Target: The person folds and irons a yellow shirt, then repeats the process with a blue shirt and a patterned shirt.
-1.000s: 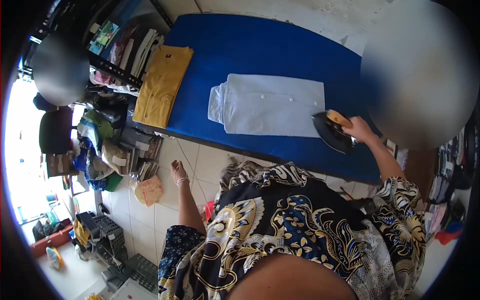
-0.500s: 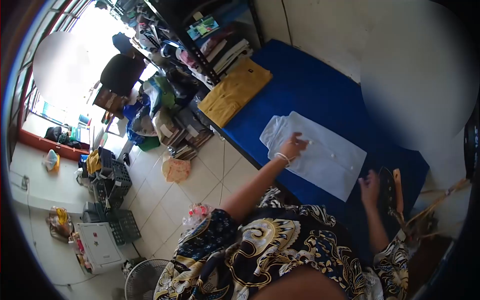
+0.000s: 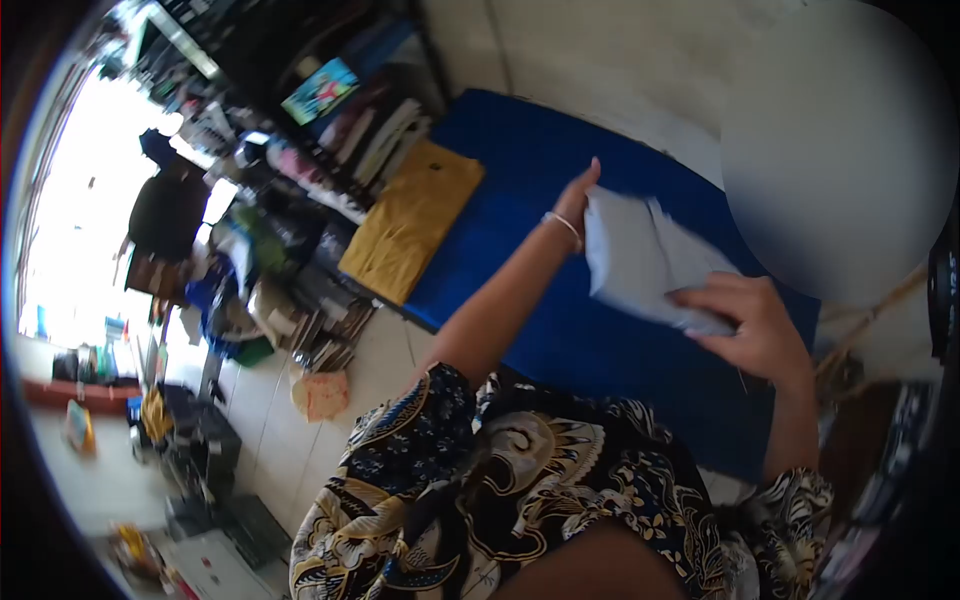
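Observation:
A folded pale blue-white shirt (image 3: 645, 250) is held between my two hands above the blue-covered table (image 3: 540, 335). At its left edge is my left hand (image 3: 574, 208), wearing a white bracelet; its thumb points up and most of its fingers are hidden behind the cloth. My right hand (image 3: 750, 320) grips the lower right end, fingers on top and thumb underneath. Motion blurs the shirt a little, so its buttons do not show. A folded mustard-yellow shirt (image 3: 415, 220) lies on the table to the left.
Behind the yellow shirt, a dark shelf (image 3: 365, 120) holds stacked clothes and a lit screen (image 3: 320, 92). Piles of bags and cloth lie on the tiled floor (image 3: 370, 385) at left. A wall borders the table's far side.
The shirt, flat on the table before, is now lifted and folded smaller. My right hand has come up from the table's right side to grip it. The view has shifted.

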Demonstrator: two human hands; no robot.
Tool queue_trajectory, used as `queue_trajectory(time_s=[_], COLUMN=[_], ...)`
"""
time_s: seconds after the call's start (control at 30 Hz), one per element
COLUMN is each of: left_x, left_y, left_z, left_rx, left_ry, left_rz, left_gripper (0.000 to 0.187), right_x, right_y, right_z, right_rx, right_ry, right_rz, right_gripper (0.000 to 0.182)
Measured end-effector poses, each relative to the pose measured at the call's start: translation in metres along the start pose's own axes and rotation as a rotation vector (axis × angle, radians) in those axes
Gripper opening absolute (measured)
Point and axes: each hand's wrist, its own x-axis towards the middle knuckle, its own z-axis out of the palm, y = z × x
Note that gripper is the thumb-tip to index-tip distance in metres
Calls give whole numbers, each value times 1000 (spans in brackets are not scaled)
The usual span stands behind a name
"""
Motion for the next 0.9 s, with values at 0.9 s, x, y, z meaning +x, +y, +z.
queue_trajectory(time_s=[0.9], left_x=[190], left_y=[-6], left_z=[-28], left_rx=[1370], left_ry=[958], left_rz=[274], left_gripper=[46], right_x=[219], right_y=[389], right_z=[117], right_rx=[164], right_ry=[718], right_rz=[734], right_gripper=[87])
